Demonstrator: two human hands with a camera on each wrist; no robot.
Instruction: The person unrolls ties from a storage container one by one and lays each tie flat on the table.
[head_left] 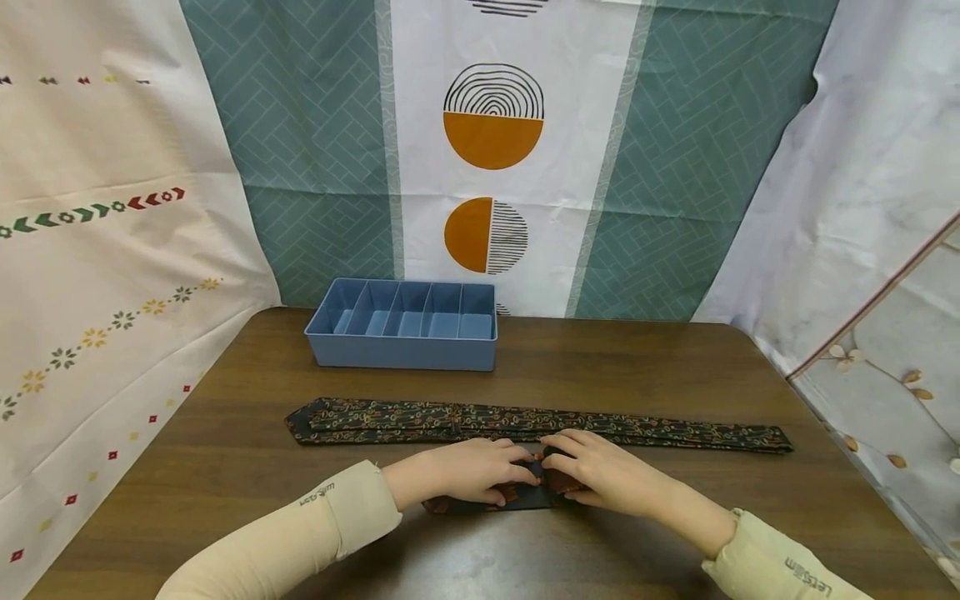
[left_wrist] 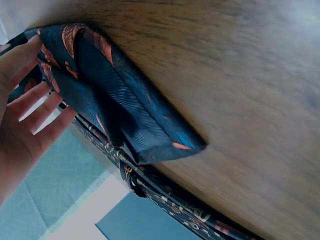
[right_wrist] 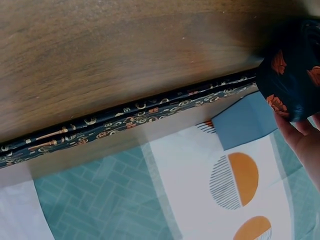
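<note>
A dark necktie with orange flowers (left_wrist: 130, 105) lies in front of me, partly wound into a roll (right_wrist: 290, 75). Its pointed wide end stretches flat toward the left and shows its lining side in the left wrist view. My left hand (head_left: 480, 468) holds the flat part close to the roll, thumb and fingers at its two edges. My right hand (head_left: 603, 468) curls its fingers around the roll. Part of the roll is hidden under both hands. Just beyond them lies a second necktie (head_left: 570, 419), dark with a small gold and red pattern, folded lengthwise across the table.
A blue tray (head_left: 405, 352) with several compartments stands at the back of the brown wooden table (head_left: 615, 358), left of the middle. Patterned cloths (head_left: 675, 167) hang behind the table and along both sides.
</note>
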